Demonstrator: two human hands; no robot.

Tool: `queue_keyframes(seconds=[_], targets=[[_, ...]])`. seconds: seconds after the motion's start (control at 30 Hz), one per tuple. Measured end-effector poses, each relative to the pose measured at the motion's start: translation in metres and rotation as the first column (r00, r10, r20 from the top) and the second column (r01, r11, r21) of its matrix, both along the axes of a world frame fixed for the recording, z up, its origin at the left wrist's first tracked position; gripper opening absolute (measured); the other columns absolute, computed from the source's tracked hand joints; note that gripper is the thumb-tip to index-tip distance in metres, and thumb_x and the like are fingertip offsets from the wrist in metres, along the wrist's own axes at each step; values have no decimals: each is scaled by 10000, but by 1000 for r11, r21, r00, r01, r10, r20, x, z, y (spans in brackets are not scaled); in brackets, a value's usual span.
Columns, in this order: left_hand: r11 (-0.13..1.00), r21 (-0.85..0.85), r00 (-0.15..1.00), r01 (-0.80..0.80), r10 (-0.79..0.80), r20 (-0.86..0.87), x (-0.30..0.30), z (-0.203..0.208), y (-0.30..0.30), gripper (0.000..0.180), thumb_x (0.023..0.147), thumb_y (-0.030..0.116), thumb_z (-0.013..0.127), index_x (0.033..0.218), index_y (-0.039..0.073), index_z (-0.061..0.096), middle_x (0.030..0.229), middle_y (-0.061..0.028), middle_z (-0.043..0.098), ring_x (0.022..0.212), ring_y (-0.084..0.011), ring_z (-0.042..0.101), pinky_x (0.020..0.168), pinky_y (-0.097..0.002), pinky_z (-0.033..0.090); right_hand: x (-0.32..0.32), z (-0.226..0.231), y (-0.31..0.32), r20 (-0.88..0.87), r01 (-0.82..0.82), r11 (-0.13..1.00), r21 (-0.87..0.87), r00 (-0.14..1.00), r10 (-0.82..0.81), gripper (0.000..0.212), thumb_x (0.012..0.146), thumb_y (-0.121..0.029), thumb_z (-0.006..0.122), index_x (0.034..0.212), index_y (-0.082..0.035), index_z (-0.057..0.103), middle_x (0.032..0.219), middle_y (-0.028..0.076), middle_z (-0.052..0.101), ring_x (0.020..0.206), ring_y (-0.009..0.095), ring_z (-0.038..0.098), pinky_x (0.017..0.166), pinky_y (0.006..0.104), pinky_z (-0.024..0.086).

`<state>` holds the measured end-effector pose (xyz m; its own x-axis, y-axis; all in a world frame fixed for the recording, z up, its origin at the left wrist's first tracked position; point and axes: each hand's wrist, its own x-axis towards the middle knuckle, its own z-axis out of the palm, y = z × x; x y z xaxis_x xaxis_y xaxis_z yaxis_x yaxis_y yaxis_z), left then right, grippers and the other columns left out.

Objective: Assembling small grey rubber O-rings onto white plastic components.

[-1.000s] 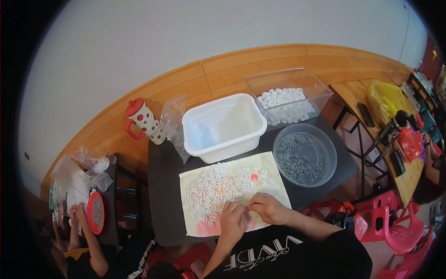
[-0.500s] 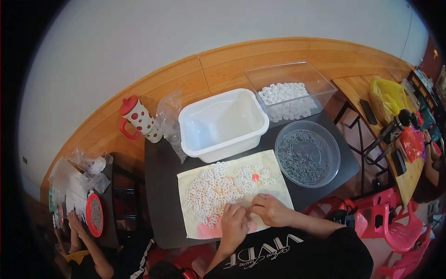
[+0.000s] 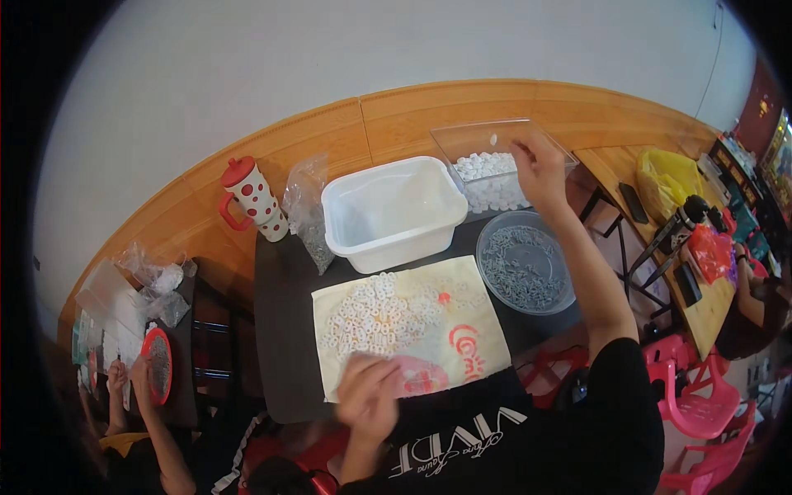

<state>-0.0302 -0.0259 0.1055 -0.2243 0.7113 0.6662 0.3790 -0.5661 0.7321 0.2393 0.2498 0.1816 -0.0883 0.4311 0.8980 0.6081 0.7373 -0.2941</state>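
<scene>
My right hand (image 3: 540, 169) is raised over the right side of a clear plastic box (image 3: 549, 140) that holds a heap of white round pieces (image 3: 487, 167). A single white piece (image 3: 493, 139) hangs in the air left of its fingertips, apart from them. That hand is loosely bent, with nothing visible in it. Smeared by motion, my left hand (image 3: 367, 400) is over the near edge of a cream cloth (image 3: 483, 318); whether it holds anything is hidden. Many small white ring-shaped parts (image 3: 375, 318) lie spread on the cloth's left half.
An open white basin (image 3: 396, 210) stands behind the cloth. At the right is a round clear tub of grey screw-like pieces (image 3: 520, 268). A bag of grey pieces (image 3: 312, 223) and a dotted tumbler (image 3: 254, 198) stand at left. Another person's hands (image 3: 132, 379) work by a red tray (image 3: 157, 363).
My hands have parted. The right one has moved up and away to the clear box, and a white piece is now airborne there. The left one has shifted left and nearer.
</scene>
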Motion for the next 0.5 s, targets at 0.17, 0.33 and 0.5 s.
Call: queue_keyframes(seconds=[0.17, 0.33, 0.5], targets=[[804, 593, 998, 51, -60, -5, -14, 106, -57, 162, 848, 87, 583, 1007, 61, 572, 994, -66, 516, 912, -215, 507, 720, -326, 449, 0, -45, -55, 134, -208, 942, -265, 959, 249, 44, 821, 24, 643, 864, 18, 638, 771, 119, 603, 684, 228, 601, 590, 320, 457], [369, 860, 887, 352, -425, -181, -19, 137, -74, 384, 1019, 247, 457, 1391, 151, 478, 1481, -61, 380, 1290, -245, 399, 811, -364, 452, 62, -94, -65, 284, 28, 808, -589, 943, 174, 77, 779, -25, 629, 840, -8, 672, 837, 166, 620, 815, 370, 622, 691, 426, 488], [258, 905, 873, 337, -446, -198, -2, 132, -70, 396, 1017, 226, 459, 1406, 153, 451, 1479, -56, 381, 1291, -243, 396, 802, -363, 453, 99, -106, -72, 548, 292, 726, -622, 825, 138, 142, 757, -4, 609, 869, -36, 692, 904, 165, 624, 882, 377, 617, 776, 464, 493]])
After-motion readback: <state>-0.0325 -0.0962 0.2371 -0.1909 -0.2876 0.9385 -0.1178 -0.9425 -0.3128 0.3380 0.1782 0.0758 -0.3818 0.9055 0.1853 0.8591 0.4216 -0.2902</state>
